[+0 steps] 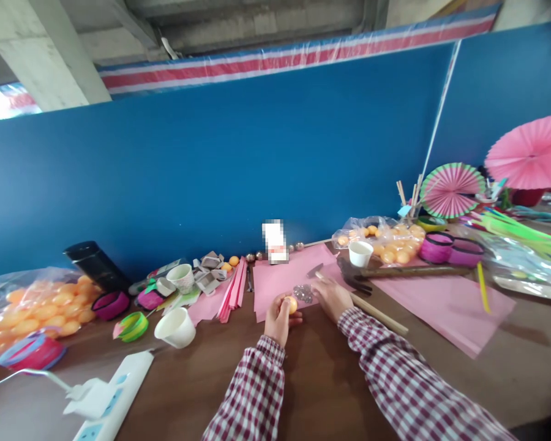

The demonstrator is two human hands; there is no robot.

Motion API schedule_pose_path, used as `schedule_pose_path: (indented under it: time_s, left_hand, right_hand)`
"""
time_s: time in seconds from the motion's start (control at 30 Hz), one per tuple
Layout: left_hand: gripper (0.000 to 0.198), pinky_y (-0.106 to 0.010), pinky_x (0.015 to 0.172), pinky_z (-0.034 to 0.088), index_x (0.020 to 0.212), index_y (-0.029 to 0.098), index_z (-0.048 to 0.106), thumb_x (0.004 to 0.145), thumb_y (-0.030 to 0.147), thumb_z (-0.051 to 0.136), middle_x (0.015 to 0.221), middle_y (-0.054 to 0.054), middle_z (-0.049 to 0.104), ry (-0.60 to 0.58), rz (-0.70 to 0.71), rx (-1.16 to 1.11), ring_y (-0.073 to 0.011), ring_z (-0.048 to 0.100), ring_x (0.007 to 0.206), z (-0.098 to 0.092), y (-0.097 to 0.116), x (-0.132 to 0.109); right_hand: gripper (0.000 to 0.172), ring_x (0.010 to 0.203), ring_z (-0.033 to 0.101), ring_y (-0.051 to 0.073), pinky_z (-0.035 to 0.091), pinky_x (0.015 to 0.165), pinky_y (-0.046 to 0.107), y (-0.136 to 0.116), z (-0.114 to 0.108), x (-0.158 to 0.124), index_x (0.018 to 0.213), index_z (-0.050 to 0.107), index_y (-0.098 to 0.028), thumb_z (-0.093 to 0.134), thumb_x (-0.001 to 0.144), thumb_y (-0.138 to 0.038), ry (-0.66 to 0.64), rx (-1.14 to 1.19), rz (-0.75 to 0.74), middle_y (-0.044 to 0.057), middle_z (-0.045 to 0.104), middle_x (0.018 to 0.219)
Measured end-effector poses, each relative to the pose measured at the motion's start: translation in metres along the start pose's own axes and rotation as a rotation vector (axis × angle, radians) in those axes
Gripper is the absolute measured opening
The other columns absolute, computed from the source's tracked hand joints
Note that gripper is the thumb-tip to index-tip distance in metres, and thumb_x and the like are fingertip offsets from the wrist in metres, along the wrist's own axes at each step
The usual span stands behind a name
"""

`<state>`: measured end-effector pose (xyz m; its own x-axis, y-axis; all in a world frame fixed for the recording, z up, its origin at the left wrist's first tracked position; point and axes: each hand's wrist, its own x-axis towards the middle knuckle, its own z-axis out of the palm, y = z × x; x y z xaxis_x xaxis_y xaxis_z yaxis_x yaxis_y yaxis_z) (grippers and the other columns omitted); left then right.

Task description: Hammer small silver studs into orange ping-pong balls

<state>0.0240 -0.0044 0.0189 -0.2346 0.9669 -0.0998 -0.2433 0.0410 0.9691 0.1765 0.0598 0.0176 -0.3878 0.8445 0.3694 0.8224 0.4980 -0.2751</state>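
Note:
My left hand point(278, 318) pinches an orange ping-pong ball point(292, 304) between thumb and fingers, just above the near edge of a pink paper sheet point(270, 285). To the right, my right hand point(333, 298) reaches down with its fingers bent together beside a small heap of silvery bits point(304, 294). Whatever its fingertips hold is hidden. Beneath that hand and wrist runs a hammer point(381, 313) with a pale wooden handle; its metal head lies on the pink sheet.
A larger hammer point(417, 271) lies at right by a white paper cup point(360, 253). Bags of orange balls point(50, 309) stand on both sides. Another paper cup point(176, 328), pink paper strips point(233, 291) and a power strip point(114, 398) are at left. A blue partition point(257, 153) stands behind.

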Motion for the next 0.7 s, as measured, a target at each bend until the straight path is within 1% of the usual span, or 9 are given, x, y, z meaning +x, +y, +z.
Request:
schedule_pose_path:
  time_s: [0.07,0.27,0.33,0.43,0.5,0.57,0.7]
  left_hand:
    - [0.036,-0.021,0.046,0.049,0.098,0.012,0.052,0.071,0.036,0.053,0.077,-0.006,0.058,0.003,0.007,-0.001,-0.0089,0.057,0.052,-0.001,-0.001,0.000]
    - [0.037,-0.021,0.047,0.049,0.101,0.012,0.050,0.072,0.036,0.052,0.080,-0.007,0.058,-0.002,-0.011,-0.017,-0.0090,0.057,0.053,-0.001,-0.004,0.002]
    - [0.039,-0.022,0.047,0.050,0.103,0.012,0.049,0.072,0.036,0.052,0.083,-0.008,0.057,-0.006,-0.017,-0.015,-0.0097,0.058,0.054,-0.001,-0.003,0.002]
    - [0.047,-0.023,0.048,0.051,0.113,0.017,0.044,0.072,0.038,0.053,0.093,-0.009,0.056,-0.034,-0.009,-0.023,-0.0107,0.059,0.058,-0.001,-0.002,0.001]
    - [0.051,-0.024,0.050,0.051,0.117,0.020,0.041,0.071,0.038,0.054,0.099,-0.009,0.054,-0.065,0.009,-0.039,-0.0118,0.060,0.064,-0.002,-0.002,0.000]
    - [0.051,-0.024,0.053,0.052,0.117,0.021,0.043,0.070,0.037,0.056,0.101,-0.009,0.052,-0.078,0.032,-0.055,-0.0133,0.059,0.071,-0.003,-0.002,0.000]
    - [0.054,-0.027,0.062,0.053,0.116,0.021,0.044,0.066,0.032,0.062,0.103,-0.008,0.051,-0.090,0.081,-0.074,-0.0160,0.058,0.082,-0.005,-0.006,0.001]
  right_hand:
    - [0.020,0.091,0.049,0.017,0.035,0.070,0.024,0.000,0.000,0.000,0.078,0.057,-0.021,0.037,0.081,-0.021,0.015,0.008,-0.010,0.004,0.059,0.087]
    - [0.022,0.082,0.053,0.015,0.036,0.069,0.024,0.000,0.000,0.000,0.081,0.055,-0.019,0.034,0.081,-0.022,0.085,0.017,0.023,0.005,0.060,0.088]
    - [0.020,0.080,0.054,0.015,0.037,0.067,0.023,0.001,0.000,-0.001,0.080,0.055,-0.018,0.035,0.080,-0.022,0.094,0.020,0.032,0.006,0.060,0.090]
    - [0.019,0.069,0.056,0.013,0.038,0.061,0.022,0.003,0.005,-0.001,0.084,0.056,-0.018,0.039,0.078,-0.023,0.117,0.046,0.065,0.006,0.061,0.090]
    - [0.019,0.063,0.056,0.012,0.038,0.058,0.022,0.006,0.009,-0.001,0.087,0.056,-0.018,0.041,0.077,-0.023,0.158,0.091,0.084,0.005,0.062,0.091]
    - [0.018,0.060,0.055,0.011,0.038,0.056,0.021,0.007,0.012,-0.001,0.087,0.056,-0.019,0.043,0.076,-0.023,0.196,0.155,0.087,0.004,0.062,0.091]
    - [0.016,0.060,0.054,0.011,0.040,0.056,0.022,0.003,0.012,-0.001,0.085,0.055,-0.019,0.043,0.076,-0.024,0.249,0.308,0.079,0.003,0.062,0.083]
